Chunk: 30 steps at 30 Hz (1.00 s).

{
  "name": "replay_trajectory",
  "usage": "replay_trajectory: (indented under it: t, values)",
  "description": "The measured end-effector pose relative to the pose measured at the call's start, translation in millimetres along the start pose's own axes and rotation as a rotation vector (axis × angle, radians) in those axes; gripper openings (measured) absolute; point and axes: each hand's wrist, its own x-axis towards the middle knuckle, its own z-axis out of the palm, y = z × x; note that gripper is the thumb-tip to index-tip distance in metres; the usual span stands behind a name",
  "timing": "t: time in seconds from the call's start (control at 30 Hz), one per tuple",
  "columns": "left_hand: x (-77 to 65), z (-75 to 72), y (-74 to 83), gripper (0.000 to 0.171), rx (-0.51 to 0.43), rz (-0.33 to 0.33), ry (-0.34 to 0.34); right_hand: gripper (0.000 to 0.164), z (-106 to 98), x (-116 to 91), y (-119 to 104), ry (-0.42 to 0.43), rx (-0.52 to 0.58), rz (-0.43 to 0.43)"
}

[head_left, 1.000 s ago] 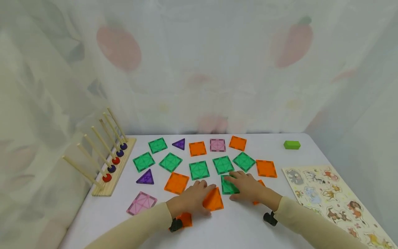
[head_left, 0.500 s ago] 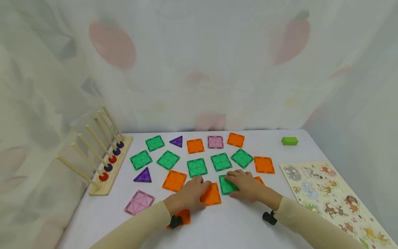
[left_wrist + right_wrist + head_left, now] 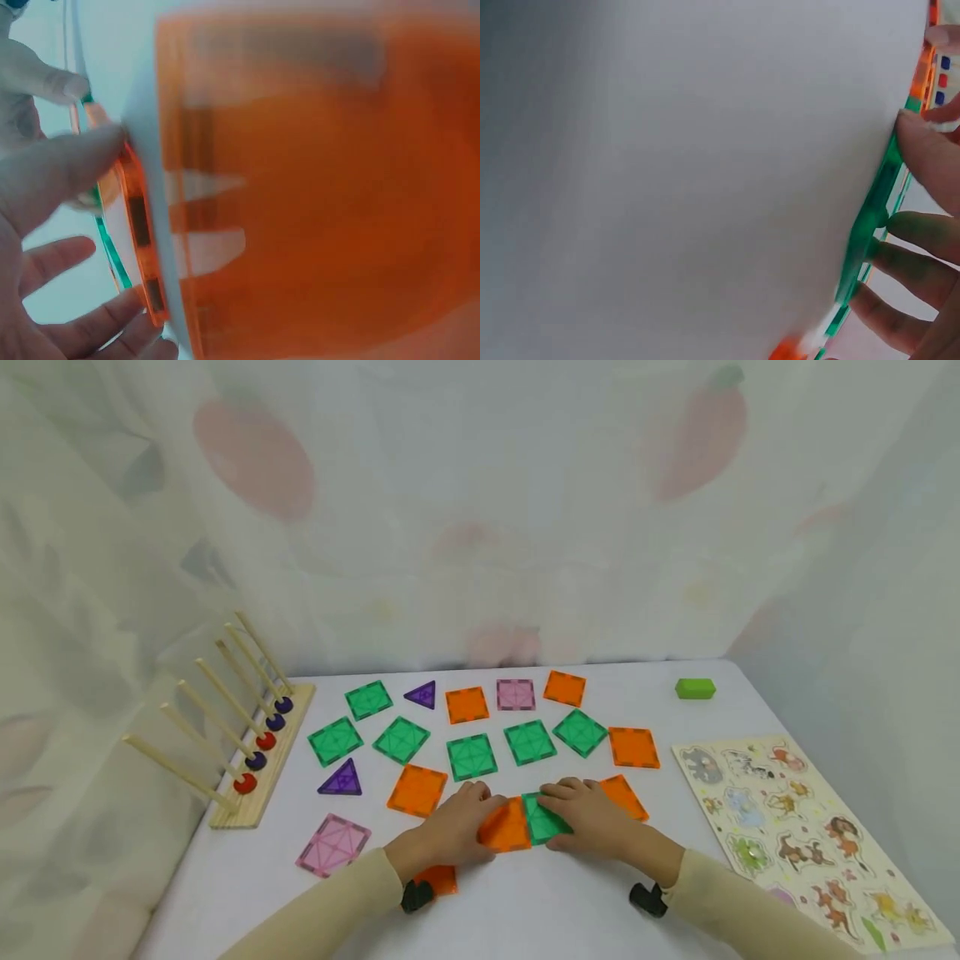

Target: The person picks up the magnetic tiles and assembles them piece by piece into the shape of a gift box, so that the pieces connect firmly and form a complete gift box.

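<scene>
My left hand (image 3: 459,822) grips a square orange magnetic tile (image 3: 508,828) by its edges, thumb on the near side and fingers on the far side. The right hand (image 3: 596,814) holds a square green magnetic tile (image 3: 543,825) in the same manner, partly covering it. These two tiles lie side by side with their facing edges meeting. In the left wrist view, thumb and fingers reach the orange tile's edge (image 3: 139,217). The right wrist view has the fingertips along the green tile's edge (image 3: 870,217). Another orange tile (image 3: 444,878) lies under the left wrist.
Several loose tiles spread behind the hands, among them a green square (image 3: 472,757), a purple triangle (image 3: 342,779) and a pink square (image 3: 333,845). A wooden peg rack (image 3: 262,777) stands left. At right are an animal puzzle board (image 3: 787,810) and a green block (image 3: 695,688).
The two hands have come closer together, and the gap between the held orange and green tiles has closed. The head view has tilted slightly.
</scene>
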Motion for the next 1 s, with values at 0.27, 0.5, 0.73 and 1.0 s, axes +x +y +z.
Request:
replay_trajectory:
  t: [0.27,0.5,0.73,1.0]
  values:
    - [1.4,0.2,0.7,0.067,-0.035,0.011,-0.007,0.066,-2,4,-9,-0.023,-0.044,0.001]
    - [3.2,-1.4,-2.1,0.067,-0.013,0.030,-0.033,0.066,-11,3,-8,-0.081,0.029,-0.004]
    - [15.9,-18.9,-18.0,0.058,-0.054,-0.004,0.001,0.057,-41,32,13,-0.173,0.327,0.074]
    - [65.2,-59.7,-58.2,0.060,0.012,-0.190,0.054,0.069,-64,79,47,-0.124,0.265,0.124]
